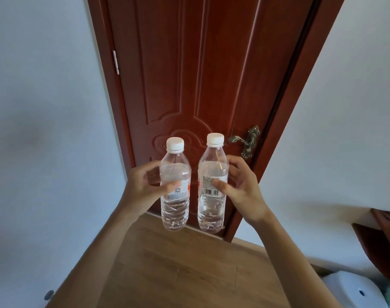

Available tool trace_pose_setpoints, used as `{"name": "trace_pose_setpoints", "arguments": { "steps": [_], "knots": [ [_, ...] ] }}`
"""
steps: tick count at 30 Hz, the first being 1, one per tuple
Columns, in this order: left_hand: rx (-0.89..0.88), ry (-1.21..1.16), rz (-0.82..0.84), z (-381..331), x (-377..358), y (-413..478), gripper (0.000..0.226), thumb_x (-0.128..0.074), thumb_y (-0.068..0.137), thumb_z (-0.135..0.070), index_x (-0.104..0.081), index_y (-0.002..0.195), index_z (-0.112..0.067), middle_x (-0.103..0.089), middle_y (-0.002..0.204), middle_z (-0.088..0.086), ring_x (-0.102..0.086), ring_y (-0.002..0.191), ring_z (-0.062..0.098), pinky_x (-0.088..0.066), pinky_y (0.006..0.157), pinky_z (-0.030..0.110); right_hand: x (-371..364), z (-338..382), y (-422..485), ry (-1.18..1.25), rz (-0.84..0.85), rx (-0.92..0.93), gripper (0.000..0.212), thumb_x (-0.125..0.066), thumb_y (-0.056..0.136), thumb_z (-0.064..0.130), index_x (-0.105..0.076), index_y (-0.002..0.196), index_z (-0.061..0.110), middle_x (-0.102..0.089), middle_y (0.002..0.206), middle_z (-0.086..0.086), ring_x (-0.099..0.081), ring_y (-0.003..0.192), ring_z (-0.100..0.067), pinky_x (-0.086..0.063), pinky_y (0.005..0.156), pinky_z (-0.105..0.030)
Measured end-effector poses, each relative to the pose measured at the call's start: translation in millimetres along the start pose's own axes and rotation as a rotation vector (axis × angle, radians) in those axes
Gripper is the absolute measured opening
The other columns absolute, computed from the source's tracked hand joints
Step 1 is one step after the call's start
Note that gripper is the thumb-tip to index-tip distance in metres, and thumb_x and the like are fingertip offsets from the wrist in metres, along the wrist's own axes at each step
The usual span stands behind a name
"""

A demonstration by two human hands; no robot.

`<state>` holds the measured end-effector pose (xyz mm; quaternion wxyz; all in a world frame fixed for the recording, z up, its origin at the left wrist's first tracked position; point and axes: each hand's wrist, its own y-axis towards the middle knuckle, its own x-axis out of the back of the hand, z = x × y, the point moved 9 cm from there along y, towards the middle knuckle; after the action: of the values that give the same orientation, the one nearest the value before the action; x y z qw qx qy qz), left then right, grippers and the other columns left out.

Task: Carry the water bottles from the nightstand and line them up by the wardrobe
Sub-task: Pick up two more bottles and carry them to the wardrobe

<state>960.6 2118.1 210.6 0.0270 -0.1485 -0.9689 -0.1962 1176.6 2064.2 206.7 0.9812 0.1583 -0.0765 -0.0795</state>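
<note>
1. Left hand [143,190] grasps the left bottle [175,210] round its labelled middle; thumb on the near face, other fingers curled round the far side; neither slack nor closed on nothing.
2. Right hand [240,192] grasps the right bottle [211,210] the same way; thumb pressed on the label just above the barcode.
3. Position: both bottles are in the air in front of me, between me and the red-brown door [189,74], above the wood floor [178,263]; neither rests on any surface; a narrow gap separates them, no contact.
4. Long axes: both upright, white caps up, bases down, roughly parallel.
5. Deciding relation: nothing left to reach for, as each bottle lies inside its own hand's grip; each base hangs clear below its hand, so a straight lowering should land base first.
6. Wardrobe not in view, so I cannot tell which hand is nearer to it; a dark wood piece [385,236] shows at the right edge, identity unclear.
7. Judgement: mid-carry, nothing lined up yet; next move calls for turning toward the wardrobe, axes kept vertical; risk is a tilted set-down toppling one bottle into the other.
</note>
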Motion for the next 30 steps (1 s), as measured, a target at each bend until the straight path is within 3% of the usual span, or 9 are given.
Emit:
{"name": "trace_pose_setpoints", "arguments": {
  "steps": [2,5,11,17,23,25,30],
  "knots": [
    [0.008,0.037,-0.027,6.0,7.6,14.7,0.041,-0.086,0.068,-0.001,-0.069,0.096,-0.027,-0.075,0.084,-0.02,-0.071,0.082,0.0,-0.053,0.065,0.012,-3.4,-4.6,20.8,0.032,0.015,0.004,0.048,-0.077,0.081,0.006,-0.053,0.123,0.006,-0.072,0.109,-0.005,-0.069,0.105,-0.025,-0.056,0.093,-0.051],
    [0.016,0.095,-0.062,15.7,19.9,36.8,0.04,-0.079,0.073,0.005,-0.068,0.095,-0.027,-0.074,0.084,-0.024,-0.071,0.082,-0.003,-0.053,0.065,0.012,-11.4,-15.6,54.0,0.098,0.059,-0.004,0.048,-0.078,0.081,0.004,-0.053,0.122,0.006,-0.072,0.109,-0.01,-0.069,0.105,-0.026,-0.056,0.093,-0.051],
    [0.063,0.169,-0.183,37.0,44.7,76.1,0.034,-0.083,0.07,-0.004,-0.071,0.092,-0.027,-0.075,0.089,-0.013,-0.071,0.082,0.007,-0.056,0.068,0.017,-32.5,-44.6,122.0,0.219,0.19,-0.027,0.051,-0.077,0.077,0.005,-0.053,0.122,0.004,-0.072,0.106,-0.004,-0.068,0.102,-0.02,-0.057,0.087,-0.04],
    [0.118,0.249,-0.366,55.5,61.8,113.3,0.038,-0.079,0.06,-0.031,-0.068,0.096,-0.033,-0.072,0.089,-0.028,-0.07,0.091,0.004,-0.057,0.07,0.016,-50.8,-65.3,196.8,0.236,0.374,-0.021,0.059,-0.083,0.07,0.011,-0.052,0.12,0.006,-0.071,0.108,-0.003,-0.068,0.103,-0.021,-0.057,0.091,-0.045],
    [0.139,0.289,-0.571,66.9,76.2,127.3,0.04,-0.078,0.058,-0.036,-0.067,0.097,-0.036,-0.071,0.087,-0.034,-0.07,0.088,-0.001,-0.055,0.069,0.011,-73.6,-78.1,260.2,0.246,0.571,-0.01,0.053,-0.076,0.075,-0.015,-0.05,0.119,0.002,-0.068,0.114,-0.011,-0.068,0.102,-0.017,-0.055,0.084,-0.027],
    [0.153,0.295,-0.633,71.0,82.4,123.8,0.04,-0.078,0.058,-0.035,-0.067,0.096,-0.035,-0.071,0.087,-0.033,-0.071,0.088,0.0,-0.055,0.069,0.012,-88.8,-84.4,273.1,0.261,0.628,-0.019,0.053,-0.079,0.074,-0.01,-0.053,0.117,0.009,-0.068,0.116,-0.01,-0.068,0.103,-0.019,-0.055,0.085,-0.029],
    [0.199,0.335,-0.785,78.0,111.6,104.2,0.039,-0.081,0.057,-0.032,-0.069,0.094,-0.032,-0.073,0.087,-0.029,-0.072,0.086,0.003,-0.056,0.068,0.014,-145.3,-105.1,284.2,0.303,0.755,-0.076,0.057,-0.085,0.067,0.01,-0.058,0.116,0.021,-0.07,0.118,-0.007,-0.067,0.11,-0.032,-0.056,0.091,-0.051]
  ]
}}
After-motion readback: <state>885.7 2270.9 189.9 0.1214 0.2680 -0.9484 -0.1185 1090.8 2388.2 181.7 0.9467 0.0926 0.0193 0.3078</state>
